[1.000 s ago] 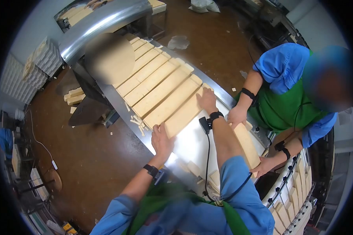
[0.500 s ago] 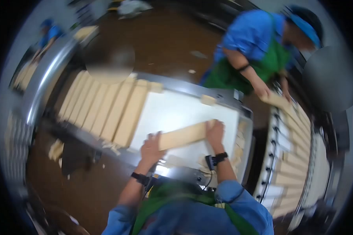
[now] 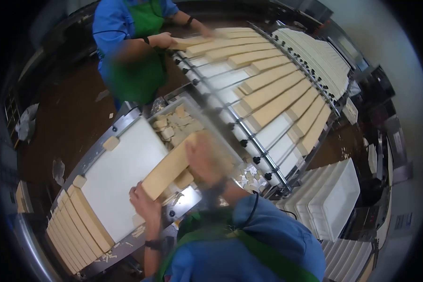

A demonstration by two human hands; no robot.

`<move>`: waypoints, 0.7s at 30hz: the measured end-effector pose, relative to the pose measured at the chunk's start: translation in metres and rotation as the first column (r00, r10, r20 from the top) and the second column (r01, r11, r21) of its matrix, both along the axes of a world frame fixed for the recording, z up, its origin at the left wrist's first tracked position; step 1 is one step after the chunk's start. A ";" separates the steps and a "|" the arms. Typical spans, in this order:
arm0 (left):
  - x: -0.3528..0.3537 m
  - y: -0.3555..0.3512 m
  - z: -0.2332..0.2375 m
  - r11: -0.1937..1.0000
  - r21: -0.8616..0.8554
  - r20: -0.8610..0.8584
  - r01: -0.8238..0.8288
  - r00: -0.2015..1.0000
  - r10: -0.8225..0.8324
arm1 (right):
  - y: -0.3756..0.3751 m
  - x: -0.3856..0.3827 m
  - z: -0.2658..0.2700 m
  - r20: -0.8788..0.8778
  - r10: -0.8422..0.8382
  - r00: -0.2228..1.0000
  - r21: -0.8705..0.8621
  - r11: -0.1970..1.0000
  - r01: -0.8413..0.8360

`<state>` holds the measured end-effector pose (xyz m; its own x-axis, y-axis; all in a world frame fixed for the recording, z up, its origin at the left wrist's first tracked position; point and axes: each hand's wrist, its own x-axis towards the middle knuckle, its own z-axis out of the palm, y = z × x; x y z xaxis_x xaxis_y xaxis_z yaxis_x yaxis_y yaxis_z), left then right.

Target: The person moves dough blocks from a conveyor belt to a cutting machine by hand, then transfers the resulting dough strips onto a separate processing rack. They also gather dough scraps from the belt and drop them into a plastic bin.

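A long beige slab (image 3: pixel 169 170), perhaps of dough or wafer, is held at a slant between my two hands. My left hand (image 3: pixel 144 203) grips its lower left end. Around its upper right end is my right hand (image 3: pixel 202 157), smeared by motion. Under and beyond that end stands a bin (image 3: pixel 210 123) with broken beige pieces (image 3: pixel 181 124). To the left runs the white belt (image 3: pixel 122 174), where a row of similar slabs (image 3: pixel 82 221) lies side by side at the lower left.
A second conveyor (image 3: pixel 286 129) at the right carries many slabs. Across from me, a co-worker in a green apron (image 3: pixel 145 21) handles a slab at its far end. Stacked white trays (image 3: pixel 322 202) stand at the right. Small offcuts (image 3: pixel 110 143) sit on the belt's edge.
My view has swung to the right, toward the second conveyor. The slab in my hands has gone from over the white belt to the bin's edge, still held at both ends.
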<state>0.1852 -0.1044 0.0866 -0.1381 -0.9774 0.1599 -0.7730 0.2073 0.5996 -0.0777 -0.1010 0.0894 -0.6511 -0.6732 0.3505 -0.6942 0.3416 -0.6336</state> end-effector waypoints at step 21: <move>-0.422 0.088 0.074 0.663 0.238 -0.244 0.710 0.704 -0.667 | 0.186 -0.416 0.031 -0.453 -0.376 0.808 0.499 0.644 0.579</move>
<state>-0.2367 -0.0168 0.1607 -0.7905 -0.6105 -0.0482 -0.3954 0.4487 0.8015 -0.4939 0.0855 0.1205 -0.8797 -0.4226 0.2181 -0.4295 0.9029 0.0174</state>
